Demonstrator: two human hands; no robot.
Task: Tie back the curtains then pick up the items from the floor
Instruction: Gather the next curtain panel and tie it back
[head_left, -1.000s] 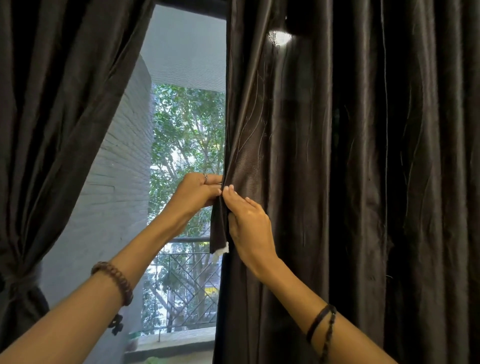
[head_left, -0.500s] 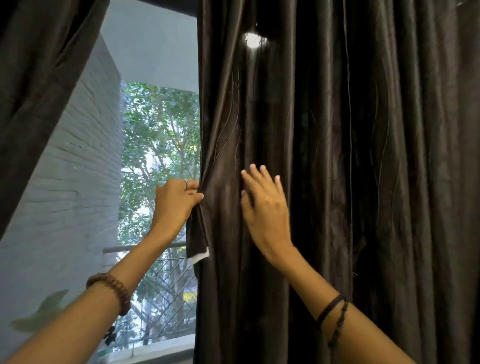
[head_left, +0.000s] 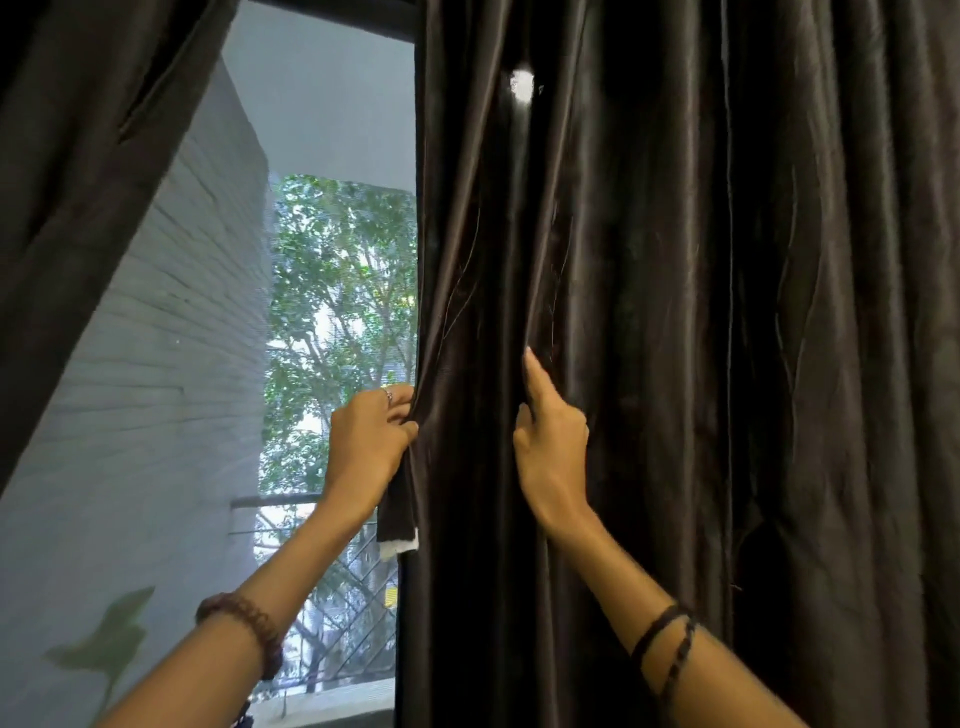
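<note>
Beyond the window (head_left: 337, 322), trees; left hand (head_left: 369, 441) grips the dark curtain (head_left: 675, 364) edge, right hand (head_left: 550, 441) gathers a fold, forefinger raised, both arms outstretched

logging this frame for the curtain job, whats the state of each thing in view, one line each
right curtain: hanging loose, not tied back, leading edge gathered
left curtain: pulled aside to the left; its tie is out of view
left hand: grips the right curtain's edge
right hand: fingers curled into a fold of the right curtain, forefinger straight up
window: partly uncovered, trees and a railing visible
</note>
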